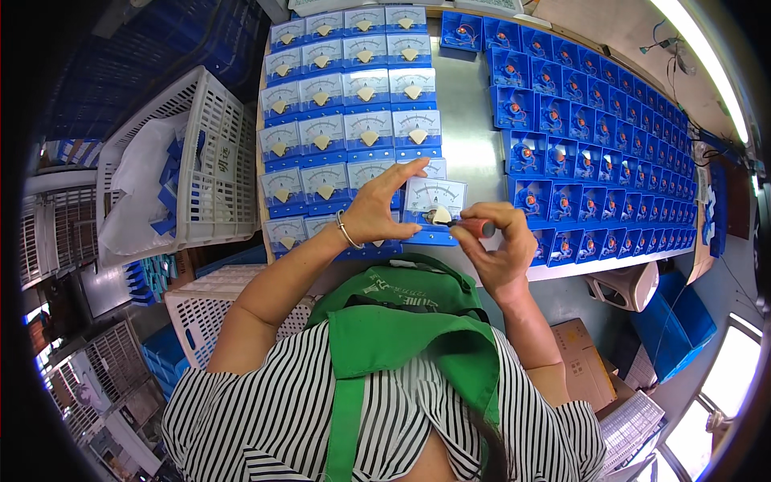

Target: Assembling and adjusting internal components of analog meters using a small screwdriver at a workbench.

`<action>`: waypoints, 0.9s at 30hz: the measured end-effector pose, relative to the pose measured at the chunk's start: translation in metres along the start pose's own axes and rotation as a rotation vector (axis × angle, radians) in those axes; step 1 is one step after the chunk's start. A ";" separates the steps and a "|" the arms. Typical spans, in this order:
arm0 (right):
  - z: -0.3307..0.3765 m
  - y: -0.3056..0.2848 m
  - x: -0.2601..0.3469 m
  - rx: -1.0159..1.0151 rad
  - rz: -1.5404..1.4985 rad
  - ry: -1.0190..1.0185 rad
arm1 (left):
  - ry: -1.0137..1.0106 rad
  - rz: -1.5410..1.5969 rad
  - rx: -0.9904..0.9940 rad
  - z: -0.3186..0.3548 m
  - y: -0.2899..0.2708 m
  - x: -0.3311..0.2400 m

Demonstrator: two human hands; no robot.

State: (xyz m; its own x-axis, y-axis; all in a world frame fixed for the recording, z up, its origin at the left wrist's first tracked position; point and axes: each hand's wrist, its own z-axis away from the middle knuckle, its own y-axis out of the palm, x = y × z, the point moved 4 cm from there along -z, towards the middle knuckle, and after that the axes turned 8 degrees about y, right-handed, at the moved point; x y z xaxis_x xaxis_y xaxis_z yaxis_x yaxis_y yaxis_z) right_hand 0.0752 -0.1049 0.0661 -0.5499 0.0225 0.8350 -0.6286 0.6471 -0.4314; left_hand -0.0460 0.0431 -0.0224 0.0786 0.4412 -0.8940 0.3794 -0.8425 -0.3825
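Closest to you hang your green apron (401,337) and striped shirt (265,418), and your forearms rise from them toward the near edge of the bench (470,136). Your left hand (377,210) steadies a panel meter (432,210) with a white dial face and blue base, its thumb and forefinger curved around the meter's left side and top corner; a thin bracelet (347,230) sits on that wrist. Your right hand (502,245) is closed around a red-handled screwdriver (479,227), whose tip points left to the tan piece at the lower middle of the meter's face. The meter stands at the near edge of the bench, just in front of the rows of finished meters (353,88), which show white dials with tan centres and run away from you in a block on the left half of the bench. On the right half, well apart across a bare strip of grey bench top, lie many blue meter housings (594,120) with orange parts inside, packed in rows to the far right corner. Off the bench to your left stands a white slatted crate (213,161) holding a white bag and blue parts, and a second white crate (201,309) sits lower, near your left elbow. A cardboard box (582,361) lies below the bench on your right.
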 end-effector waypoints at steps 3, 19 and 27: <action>-0.001 0.002 -0.008 -0.013 -0.007 0.035 | -0.017 -0.004 0.026 0.000 0.002 0.001; 0.018 -0.008 -0.026 0.108 -0.456 0.398 | -0.054 0.035 0.012 0.007 0.003 -0.001; 0.012 -0.007 -0.029 0.111 -0.455 0.436 | -0.062 0.015 0.026 0.005 0.004 0.000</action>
State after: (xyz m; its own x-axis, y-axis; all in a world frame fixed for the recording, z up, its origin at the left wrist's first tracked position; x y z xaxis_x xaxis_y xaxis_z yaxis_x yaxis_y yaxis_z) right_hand 0.0883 -0.1193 0.0408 0.0454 0.0874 0.9951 -0.8127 0.5825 -0.0141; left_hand -0.0487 0.0380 -0.0253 0.0263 0.4088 -0.9123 0.3549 -0.8569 -0.3738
